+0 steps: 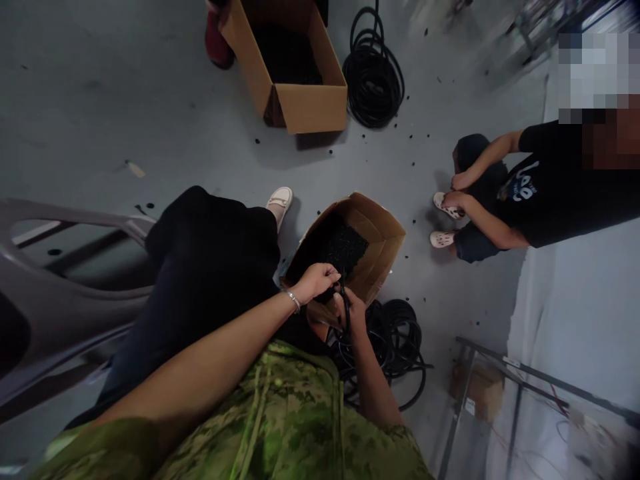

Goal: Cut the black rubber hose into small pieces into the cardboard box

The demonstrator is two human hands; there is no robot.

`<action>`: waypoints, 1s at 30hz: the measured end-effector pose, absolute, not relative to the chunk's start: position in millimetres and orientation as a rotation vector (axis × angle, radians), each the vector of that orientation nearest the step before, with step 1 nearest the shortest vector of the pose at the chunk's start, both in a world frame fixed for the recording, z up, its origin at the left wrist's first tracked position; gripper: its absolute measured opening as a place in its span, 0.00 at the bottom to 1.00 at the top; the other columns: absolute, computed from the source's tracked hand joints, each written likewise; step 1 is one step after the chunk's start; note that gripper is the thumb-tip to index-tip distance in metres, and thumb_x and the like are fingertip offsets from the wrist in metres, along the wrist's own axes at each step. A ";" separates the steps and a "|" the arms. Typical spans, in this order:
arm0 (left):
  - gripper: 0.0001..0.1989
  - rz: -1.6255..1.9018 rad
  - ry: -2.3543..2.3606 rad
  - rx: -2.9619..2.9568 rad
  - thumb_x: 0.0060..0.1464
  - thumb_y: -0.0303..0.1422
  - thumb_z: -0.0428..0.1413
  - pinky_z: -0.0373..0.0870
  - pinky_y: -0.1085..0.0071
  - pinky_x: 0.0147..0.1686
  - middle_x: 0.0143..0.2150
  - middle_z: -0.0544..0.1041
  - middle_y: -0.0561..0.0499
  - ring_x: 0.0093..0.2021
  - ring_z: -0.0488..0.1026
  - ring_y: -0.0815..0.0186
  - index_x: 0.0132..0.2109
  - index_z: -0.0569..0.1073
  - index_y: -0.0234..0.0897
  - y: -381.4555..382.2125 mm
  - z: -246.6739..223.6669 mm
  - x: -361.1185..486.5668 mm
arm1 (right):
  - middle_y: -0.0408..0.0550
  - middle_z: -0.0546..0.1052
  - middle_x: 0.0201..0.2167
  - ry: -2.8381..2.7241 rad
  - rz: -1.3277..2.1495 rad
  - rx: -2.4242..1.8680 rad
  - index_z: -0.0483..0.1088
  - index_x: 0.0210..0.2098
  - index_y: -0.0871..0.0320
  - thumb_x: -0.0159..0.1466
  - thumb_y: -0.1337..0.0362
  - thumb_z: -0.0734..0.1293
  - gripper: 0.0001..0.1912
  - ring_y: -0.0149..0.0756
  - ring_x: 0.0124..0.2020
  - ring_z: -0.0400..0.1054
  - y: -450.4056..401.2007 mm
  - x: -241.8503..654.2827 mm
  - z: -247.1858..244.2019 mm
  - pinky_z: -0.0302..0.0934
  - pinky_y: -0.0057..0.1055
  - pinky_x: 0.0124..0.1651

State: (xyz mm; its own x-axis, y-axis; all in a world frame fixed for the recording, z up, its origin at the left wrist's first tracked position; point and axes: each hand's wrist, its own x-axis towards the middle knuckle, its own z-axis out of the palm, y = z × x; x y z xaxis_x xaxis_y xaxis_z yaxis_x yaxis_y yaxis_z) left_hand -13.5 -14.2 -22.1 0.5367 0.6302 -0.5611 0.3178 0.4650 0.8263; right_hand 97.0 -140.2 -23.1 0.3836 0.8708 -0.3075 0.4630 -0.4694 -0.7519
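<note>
My left hand (319,281), with a bracelet at its wrist, is closed above the near cardboard box (387,233); its fingertips pinch something small and dark that I cannot make out. Just right of it, my right hand (351,310) is wrapped round a dark tool (346,303) that looks like scissors or cutters. The two hands nearly meet. Below them the box holds many small black pieces (350,247). A tangled coil of black tubing (400,327) lies on the floor beside my right forearm.
A second cardboard box (313,107) of black pieces stands ahead, beside another black coil (375,83) and a red shoe (217,43). A person in a black shirt (560,187) sits at the right. A grey chair (75,220) is at the left, a metal frame (463,400) lower right.
</note>
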 end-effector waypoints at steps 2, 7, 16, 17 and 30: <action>0.08 0.241 1.054 1.109 0.50 0.34 0.55 0.60 0.75 0.26 0.21 0.70 0.55 0.23 0.65 0.71 0.27 0.72 0.34 -13.9 -23.3 -13.4 | 0.45 0.77 0.26 -1.129 0.934 -2.102 0.76 0.45 0.57 0.63 0.50 0.62 0.20 0.38 0.30 0.72 -142.8 93.2 -24.0 0.67 0.30 0.33; 0.08 0.228 1.077 1.111 0.49 0.34 0.56 0.60 0.75 0.26 0.21 0.70 0.55 0.23 0.65 0.71 0.27 0.72 0.35 -15.0 -27.6 -13.8 | 0.46 0.79 0.29 -1.145 0.853 -2.166 0.76 0.43 0.57 0.63 0.52 0.61 0.19 0.37 0.28 0.72 -148.6 81.4 -24.1 0.66 0.31 0.36; 0.04 0.180 1.158 1.135 0.50 0.29 0.55 0.62 0.75 0.28 0.22 0.72 0.54 0.24 0.67 0.70 0.29 0.72 0.35 -16.9 -28.5 -11.3 | 0.48 0.79 0.29 -1.159 0.774 -2.221 0.76 0.41 0.58 0.64 0.51 0.60 0.20 0.38 0.28 0.72 -153.1 75.3 -31.0 0.65 0.30 0.34; 0.04 0.181 1.169 1.134 0.50 0.29 0.55 0.61 0.75 0.27 0.22 0.72 0.54 0.24 0.66 0.71 0.28 0.72 0.35 -16.5 -26.5 -11.4 | 0.48 0.79 0.28 -1.156 0.779 -2.219 0.76 0.41 0.58 0.64 0.51 0.60 0.20 0.38 0.28 0.72 -153.4 75.4 -31.4 0.65 0.29 0.34; 0.13 0.125 1.184 0.953 0.53 0.39 0.58 0.49 0.77 0.17 0.15 0.63 0.59 0.15 0.55 0.76 0.27 0.67 0.36 -17.3 -19.7 -15.8 | 0.46 0.77 0.24 -1.221 0.756 -2.264 0.76 0.37 0.56 0.65 0.50 0.58 0.21 0.36 0.25 0.69 -149.4 74.7 -34.7 0.62 0.28 0.32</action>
State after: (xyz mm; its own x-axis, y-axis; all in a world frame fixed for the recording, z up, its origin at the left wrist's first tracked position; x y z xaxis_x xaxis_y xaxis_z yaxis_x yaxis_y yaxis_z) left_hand -15.8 -17.3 -19.7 0.4184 0.5448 -0.7268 0.3808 0.6213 0.6849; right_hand 74.7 -149.4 -34.7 0.4558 0.8544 -0.2494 0.6041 -0.5027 -0.6183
